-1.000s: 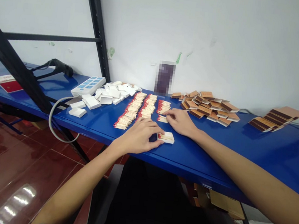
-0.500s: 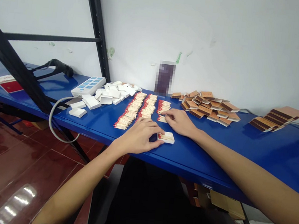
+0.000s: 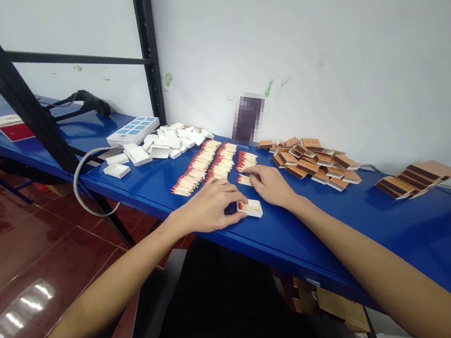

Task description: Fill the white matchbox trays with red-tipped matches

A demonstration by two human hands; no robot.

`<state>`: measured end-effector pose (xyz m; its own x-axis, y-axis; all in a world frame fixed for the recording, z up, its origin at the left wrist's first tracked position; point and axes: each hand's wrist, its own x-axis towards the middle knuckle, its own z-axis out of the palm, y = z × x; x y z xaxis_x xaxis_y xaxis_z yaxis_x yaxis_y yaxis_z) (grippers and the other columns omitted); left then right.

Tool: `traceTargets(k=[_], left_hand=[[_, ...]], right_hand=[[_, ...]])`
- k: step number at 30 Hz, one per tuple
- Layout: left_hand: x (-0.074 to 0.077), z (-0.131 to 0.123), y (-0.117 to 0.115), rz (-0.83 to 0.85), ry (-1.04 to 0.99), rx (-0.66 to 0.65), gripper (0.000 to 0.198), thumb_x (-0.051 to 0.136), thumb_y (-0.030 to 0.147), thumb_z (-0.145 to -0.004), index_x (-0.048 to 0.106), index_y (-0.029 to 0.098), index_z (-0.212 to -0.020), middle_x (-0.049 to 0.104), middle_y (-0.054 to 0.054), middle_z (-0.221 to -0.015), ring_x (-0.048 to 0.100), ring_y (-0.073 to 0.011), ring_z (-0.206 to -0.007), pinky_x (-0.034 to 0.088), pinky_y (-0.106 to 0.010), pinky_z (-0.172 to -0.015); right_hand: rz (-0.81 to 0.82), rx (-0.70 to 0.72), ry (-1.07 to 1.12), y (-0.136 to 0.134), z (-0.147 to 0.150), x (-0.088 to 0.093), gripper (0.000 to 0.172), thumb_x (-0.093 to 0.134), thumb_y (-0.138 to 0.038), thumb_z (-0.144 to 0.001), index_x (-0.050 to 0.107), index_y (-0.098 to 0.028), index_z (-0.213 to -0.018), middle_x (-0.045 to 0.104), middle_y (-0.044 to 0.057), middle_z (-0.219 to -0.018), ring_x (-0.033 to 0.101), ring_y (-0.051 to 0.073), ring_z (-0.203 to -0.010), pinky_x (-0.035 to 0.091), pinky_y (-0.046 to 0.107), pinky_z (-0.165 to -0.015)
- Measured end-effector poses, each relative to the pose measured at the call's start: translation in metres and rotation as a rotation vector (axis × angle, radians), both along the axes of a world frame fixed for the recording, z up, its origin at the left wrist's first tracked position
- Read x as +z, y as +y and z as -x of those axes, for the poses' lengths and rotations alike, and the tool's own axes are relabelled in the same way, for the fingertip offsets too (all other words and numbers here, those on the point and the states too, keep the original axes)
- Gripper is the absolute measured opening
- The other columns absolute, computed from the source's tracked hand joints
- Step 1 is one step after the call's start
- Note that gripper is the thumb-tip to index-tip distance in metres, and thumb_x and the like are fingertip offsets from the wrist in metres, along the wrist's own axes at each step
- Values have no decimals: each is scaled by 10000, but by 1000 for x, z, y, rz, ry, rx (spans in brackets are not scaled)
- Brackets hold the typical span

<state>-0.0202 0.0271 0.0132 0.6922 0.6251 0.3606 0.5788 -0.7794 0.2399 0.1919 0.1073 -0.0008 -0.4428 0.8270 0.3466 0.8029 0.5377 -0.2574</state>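
Note:
My left hand (image 3: 215,206) grips the left end of a small white matchbox tray (image 3: 257,209) between thumb and fingers, at the table's front edge. A few red-headed matches (image 3: 245,206) lie inside it. My right hand (image 3: 270,184) rests just behind the tray, its thumb and forefinger closed around matches (image 3: 244,180) at the near end of the shortest row. That row's other matches (image 3: 246,159) stretch away behind the fingers. To the left lie two longer rows of matches, a middle one (image 3: 223,160) and an outer one (image 3: 197,168), the middle one partly hidden by my left hand.
White trays (image 3: 167,140) are heaped at the left beside a white device with blue keys (image 3: 134,130). Matchbox sleeves (image 3: 312,160) lie piled at the back right, with a further sleeve stack (image 3: 415,180) beyond. A black shelf post (image 3: 148,41) and grey cable (image 3: 79,187) stand left.
My right hand has barely shifted, slightly to the right. The left hand and the tray stay in place.

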Motion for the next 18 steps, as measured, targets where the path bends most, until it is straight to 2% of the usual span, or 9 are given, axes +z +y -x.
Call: traceTargets(k=[4, 10, 18], left_hand=[[0, 0, 0, -5, -3, -4, 247, 565, 405, -942, 668, 226, -1077, 677, -32, -1071, 549, -230, -1063, 375, -379, -949], [1, 0, 0, 1, 5, -5, 237, 568, 392, -938, 673, 230, -1075, 677, -34, -1062, 554, -227, -1054, 371, -388, -960], [1, 0, 0, -2, -2, -9, 243, 566, 396, -939, 672, 225, -1076, 679, -39, -1063, 555, -237, -1060, 374, -397, -965]], right_hand=[[-5, 3, 12, -1, 0, 1, 393, 411, -132, -888, 700, -140, -1154, 707, 99, -1195, 639, 239, -1098, 441, 332, -954], [-29, -22, 45, -2, 0, 1, 369, 449, -138, -853, 726, -134, -1097, 748, 83, -1014, 662, 210, -911, 458, 287, -829], [-19, -11, 54, -3, 0, 3, 361, 449, -148, -842, 743, -137, -1050, 738, 77, -953, 625, 185, -785, 435, 277, -755]])
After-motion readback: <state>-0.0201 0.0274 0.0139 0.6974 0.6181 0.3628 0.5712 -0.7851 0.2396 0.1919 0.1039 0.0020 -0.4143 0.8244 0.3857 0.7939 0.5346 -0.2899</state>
